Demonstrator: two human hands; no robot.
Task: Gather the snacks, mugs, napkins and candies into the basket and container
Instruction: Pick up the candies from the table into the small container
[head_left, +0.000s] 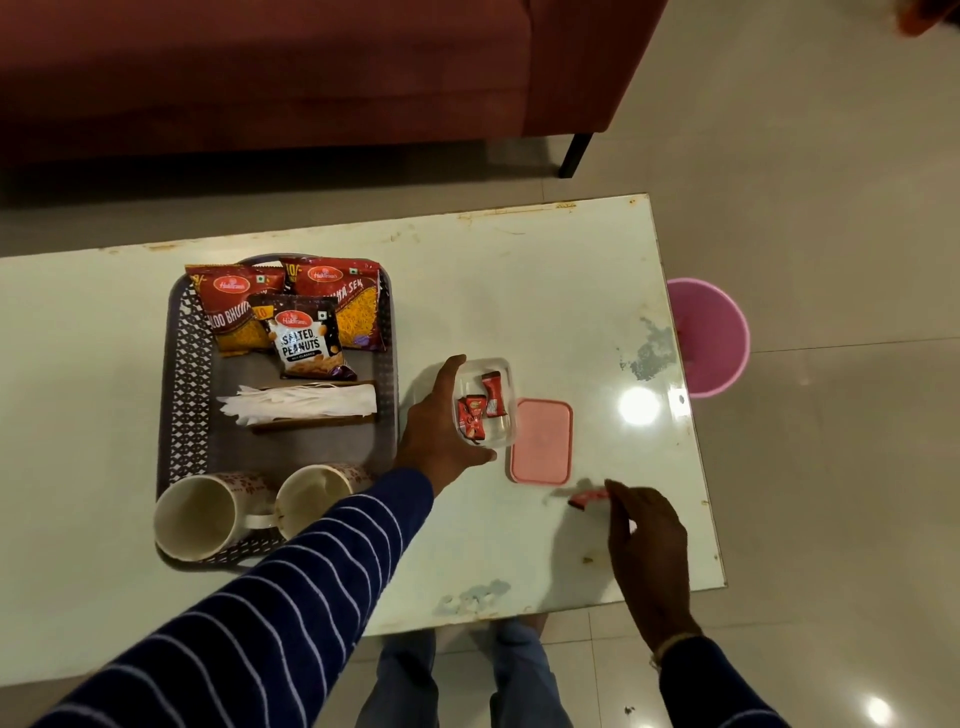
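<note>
White table (545, 291) stands before a maroon sofa (311, 67).

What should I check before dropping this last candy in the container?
1. Candy pinched by right hand: ok.
2. Container steadied by left hand: ok.
3. Container open, lid lying beside it: ok.
4. Room left among the candies inside: ok.
5. Other loose candies on the table: none seen, ok.
6. Snacks, napkins and mugs in the basket: ok.

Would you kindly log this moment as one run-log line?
left hand holds container | right hand picks candy off table | lid off
</note>
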